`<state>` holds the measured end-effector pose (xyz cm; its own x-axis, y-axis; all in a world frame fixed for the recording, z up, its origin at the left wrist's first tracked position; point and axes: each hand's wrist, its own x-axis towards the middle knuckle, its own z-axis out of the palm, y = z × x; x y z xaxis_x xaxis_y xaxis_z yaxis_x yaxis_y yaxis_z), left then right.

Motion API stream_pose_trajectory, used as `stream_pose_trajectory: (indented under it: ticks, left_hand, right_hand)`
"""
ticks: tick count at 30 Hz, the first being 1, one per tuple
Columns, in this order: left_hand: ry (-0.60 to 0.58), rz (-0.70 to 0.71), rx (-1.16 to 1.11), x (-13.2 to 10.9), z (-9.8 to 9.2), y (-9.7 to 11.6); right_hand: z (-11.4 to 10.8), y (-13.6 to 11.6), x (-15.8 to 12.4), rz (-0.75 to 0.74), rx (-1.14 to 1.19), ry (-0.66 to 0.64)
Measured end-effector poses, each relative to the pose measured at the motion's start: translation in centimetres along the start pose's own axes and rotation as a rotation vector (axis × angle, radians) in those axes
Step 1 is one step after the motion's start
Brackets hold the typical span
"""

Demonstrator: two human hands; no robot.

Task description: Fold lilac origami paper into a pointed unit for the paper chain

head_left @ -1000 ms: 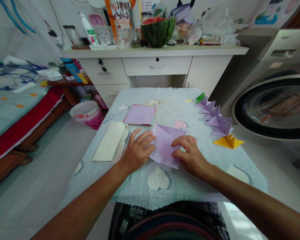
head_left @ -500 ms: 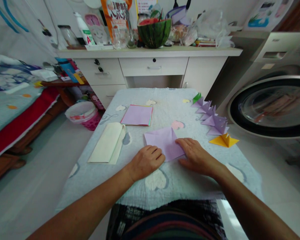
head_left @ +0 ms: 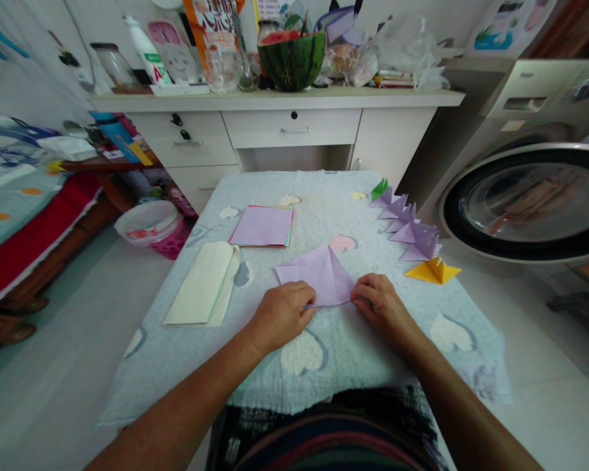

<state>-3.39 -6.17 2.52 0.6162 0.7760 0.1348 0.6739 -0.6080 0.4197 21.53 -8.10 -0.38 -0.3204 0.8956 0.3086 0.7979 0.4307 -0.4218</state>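
Note:
A purple sheet of origami paper (head_left: 324, 278) with crease lines lies on the cloth-covered table (head_left: 255, 366) before me. My left hand (head_left: 285, 311) pinches its near left edge, fingers curled. At the paper's right corner, my right hand (head_left: 375, 297) has its thumb and fingers closed on the edge. Beyond the left hand sits a stack of square coloured paper (head_left: 262, 226), purple on top. A folded pale cream sheet (head_left: 199, 284) rests to its near left. Along the right side stand several folded purple paper pieces (head_left: 412, 232), with a yellow one (head_left: 434, 269) nearest and a green one (head_left: 379, 189) farthest.
Behind the table is a white cabinet (head_left: 294, 101) carrying a cut watermelon (head_left: 294, 62), jars and bags. A washing machine (head_left: 525, 111) stands at the right. On the left are a pink waste bin (head_left: 164, 229) and a bed (head_left: 19, 216).
My right hand has gone from lying flat on the paper to pinching its right corner. The paper's near right part has shifted and its outline looks more pointed. The view has turned slightly.

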Motion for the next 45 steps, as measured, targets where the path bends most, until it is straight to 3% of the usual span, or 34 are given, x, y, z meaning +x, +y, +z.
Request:
stream_pose_trajectory:
  ticks: [8, 14, 19, 26, 32, 40, 45]
  left_hand:
    - [0.013, -0.133, -0.321, 0.6, -0.2, -1.2]
    - [0.057, -0.111, -0.360, 0.6, 0.5, -1.6]
    - [0.134, -0.144, -0.377, 0.5, 0.7, -1.9]
    - [0.257, -0.234, -0.327, 0.6, 1.1, -1.8]
    - [0.216, -0.371, -0.295, 0.5, 1.8, -1.8]
    - [0.214, -0.332, -0.035, 0.7, 1.8, -1.4]
    - [0.208, -0.323, 0.054, 0.8, 1.8, -1.3]
  right_hand:
    - [-0.1, -0.1, 0.1, 0.087, 0.101, -0.013]
    - [-0.1, -0.2, 0.0, 0.062, 0.120, -0.009]
    - [-0.2, -0.4, 0.2, 0.124, 0.109, -0.043]
    - [0.0, -0.4, 0.3, 0.147, 0.090, -0.024]
    - [0.4, -0.4, 0.4, 0.174, 0.066, -0.034]
    - [0.2, -0.5, 1.2, 0.218, 0.002, -0.089]
    - [0.5, -0.9, 1.4, 0.236, -0.049, -0.051]
